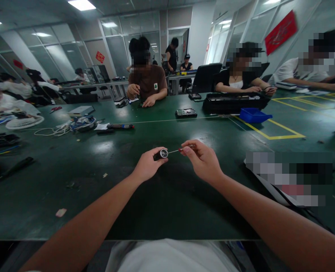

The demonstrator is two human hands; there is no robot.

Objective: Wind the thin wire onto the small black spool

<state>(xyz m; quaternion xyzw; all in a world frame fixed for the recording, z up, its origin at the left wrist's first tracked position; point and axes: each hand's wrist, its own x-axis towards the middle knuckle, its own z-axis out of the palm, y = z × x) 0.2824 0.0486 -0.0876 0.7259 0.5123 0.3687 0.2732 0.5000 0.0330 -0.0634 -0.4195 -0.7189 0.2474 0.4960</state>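
Note:
Above the green table, my left hand (pixel 149 164) is closed around a small black cylinder (pixel 157 155) whose round, silvery open end faces right. My right hand (pixel 203 160) pinches a thin screwdriver (pixel 173 151) with a red part near its handle. The metal shaft points left, and its tip is at the cylinder's open end; how deep it reaches cannot be made out. Both hands are held near the middle of the view, a short distance apart.
On the green table (pixel 145 219) lie a tool (pixel 120 126), cables (pixel 54 130), a hard drive (pixel 186 113), a blue tray (pixel 254 115) and a long black case (pixel 234 104). A blurred flat item (pixel 292 181) is at right. Several people sit around.

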